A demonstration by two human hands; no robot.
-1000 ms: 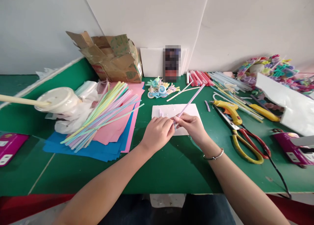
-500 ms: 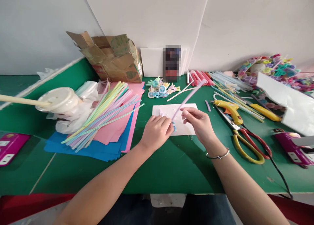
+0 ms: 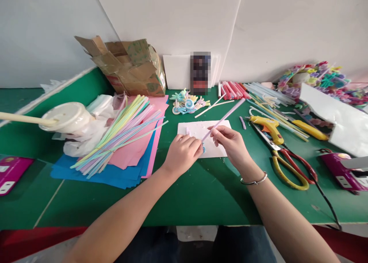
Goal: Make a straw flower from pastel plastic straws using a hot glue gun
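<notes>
A lilac pipe cleaner (image 3: 230, 112) slants up and to the right from between my hands. My left hand (image 3: 184, 151) is closed around its lower end, which the fingers hide. Just above that, the thumb and fingertips of my right hand (image 3: 230, 141) pinch the same stem. Both hands are over a small white board (image 3: 198, 128). A bit of blue (image 3: 204, 148) shows on the board beside my left fingertips, mostly covered. A small lilac scrap (image 3: 188, 130) rests near the board's left edge.
Behind the board are curled pastel pieces (image 3: 188, 104) and a pixelated dark upright object (image 3: 200, 73). To the left lie pipe cleaners (image 3: 120, 134) on coloured sheets and a cardboard box (image 3: 138, 73). At right are a yellow glue gun (image 3: 268, 127), scissors (image 3: 290, 171) and a cord.
The lilac stem has tipped lower to the right. My right fingers have moved slightly left onto it, while my left hand keeps its grip. The whole view has shifted a little.
</notes>
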